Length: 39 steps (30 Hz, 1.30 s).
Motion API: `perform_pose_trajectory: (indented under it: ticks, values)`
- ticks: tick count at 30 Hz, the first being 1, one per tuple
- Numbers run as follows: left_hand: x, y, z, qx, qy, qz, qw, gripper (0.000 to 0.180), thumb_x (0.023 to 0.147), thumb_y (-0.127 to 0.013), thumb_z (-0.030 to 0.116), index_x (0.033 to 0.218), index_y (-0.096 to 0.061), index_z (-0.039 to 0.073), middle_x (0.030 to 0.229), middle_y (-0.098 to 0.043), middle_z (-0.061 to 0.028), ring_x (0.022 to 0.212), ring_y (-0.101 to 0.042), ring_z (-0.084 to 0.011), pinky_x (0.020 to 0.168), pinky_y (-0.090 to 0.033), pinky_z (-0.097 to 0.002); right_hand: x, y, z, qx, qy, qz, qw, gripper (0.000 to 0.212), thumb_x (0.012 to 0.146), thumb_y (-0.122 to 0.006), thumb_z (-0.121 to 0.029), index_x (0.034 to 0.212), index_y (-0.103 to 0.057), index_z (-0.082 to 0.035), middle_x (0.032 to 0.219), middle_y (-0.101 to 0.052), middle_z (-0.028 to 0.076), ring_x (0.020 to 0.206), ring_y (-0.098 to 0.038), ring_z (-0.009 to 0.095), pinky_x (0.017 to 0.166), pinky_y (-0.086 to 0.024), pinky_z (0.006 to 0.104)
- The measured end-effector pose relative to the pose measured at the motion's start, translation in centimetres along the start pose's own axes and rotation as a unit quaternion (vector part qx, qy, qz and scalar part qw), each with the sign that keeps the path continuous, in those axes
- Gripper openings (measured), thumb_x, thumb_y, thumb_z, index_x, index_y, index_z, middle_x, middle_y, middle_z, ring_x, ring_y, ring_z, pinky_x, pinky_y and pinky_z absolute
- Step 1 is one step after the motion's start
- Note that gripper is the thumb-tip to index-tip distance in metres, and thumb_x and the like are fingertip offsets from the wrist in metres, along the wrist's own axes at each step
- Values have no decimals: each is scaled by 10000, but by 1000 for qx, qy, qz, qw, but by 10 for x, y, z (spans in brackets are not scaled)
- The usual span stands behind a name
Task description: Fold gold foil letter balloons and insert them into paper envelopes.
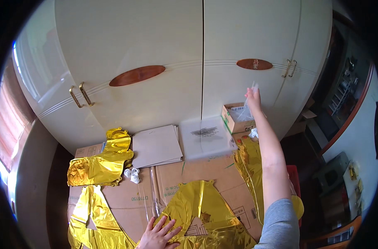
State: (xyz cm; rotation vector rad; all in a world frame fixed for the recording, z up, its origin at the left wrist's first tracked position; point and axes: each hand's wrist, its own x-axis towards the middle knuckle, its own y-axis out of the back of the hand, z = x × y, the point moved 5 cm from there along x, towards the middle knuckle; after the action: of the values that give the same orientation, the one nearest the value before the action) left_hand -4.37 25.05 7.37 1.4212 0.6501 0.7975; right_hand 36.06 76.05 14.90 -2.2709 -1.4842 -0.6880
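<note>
My left hand (pixel 159 235) lies with fingers spread at the near edge, on a flat gold foil balloon (pixel 202 195) with a triangular cut-out. My right arm reaches far right, where my right hand (pixel 254 100) is closed in a pinch above a small cardboard box (pixel 240 125). A thin, translucent straw-like piece (pixel 255 85) sticks up from its fingers; its exact kind is unclear. Clear plastic (pixel 241 113) shows inside the box. Another flat gold balloon (pixel 89 209) with a cut-out lies at the near left.
Folded gold foil balloons (pixel 99 166) are piled at the left, more gold foil (pixel 250 166) at the right. Grey cardboard sheets (pixel 156 145) and a clear plastic bag (pixel 207 139) lie at the back. White crumpled bits (pixel 133 175) rest on the brown cardboard (pixel 164 172). Cream cabinet doors (pixel 156 108) stand behind.
</note>
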Motion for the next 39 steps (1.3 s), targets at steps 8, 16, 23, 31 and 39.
perform_pose_trajectory:
  ticks: [8, 16, 23, 31, 39]
  values:
    - [-5, 2, -3, -87, 36, 30, 995, 652, 813, -649, 519, 1334, -510, 153, 1383, -473, -138, 1329, -384, -370, 1095, -256, -559, -21, 18, -73, 367, -59, 145, 917, 128, 979, -522, -193, 975, -469, -76, 828, -479, 14, 718, -469, 121, 688, -454, 306]
    - [60, 18, -6, -749, 216, 314, 542, 773, 888, -618, 393, 1474, -210, 95, 1495, -292, -131, 1378, -305, -313, 1095, -303, -426, -258, -92, -231, 530, -160, 7, 833, 218, 979, -547, -271, 876, -458, -100, 753, -459, 13, 692, -460, 137, 719, -454, 330]
    - [52, 72, 11, -847, 203, 467, 153, 666, 949, -343, 584, 1428, -293, 124, 1442, -380, -134, 1317, -382, -323, 1093, -312, -476, -404, -120, -312, 529, -199, -51, 823, 185, 976, -544, -207, 881, -436, -90, 733, -451, 8, 688, -448, 115, 686, -430, 305]
    - [16, 47, -8, -827, 201, 504, 150, 363, 1004, -356, 242, 1229, -498, -6, 1215, -563, -115, 1155, -537, -277, 1017, -439, -437, -457, -119, -314, 456, -244, -145, 843, 91, 932, -549, -105, 951, -465, -77, 753, -527, 61, 707, -548, 159, 692, -493, 334]
    - [11, 34, 16, -890, 161, 417, 87, 346, 979, -349, 173, 1253, -468, -2, 1205, -560, -147, 1105, -573, -280, 977, -473, -411, -460, -112, -317, 407, -240, -167, 865, 89, 922, -542, -86, 964, -466, -66, 718, -530, 48, 649, -541, 140, 646, -477, 295]
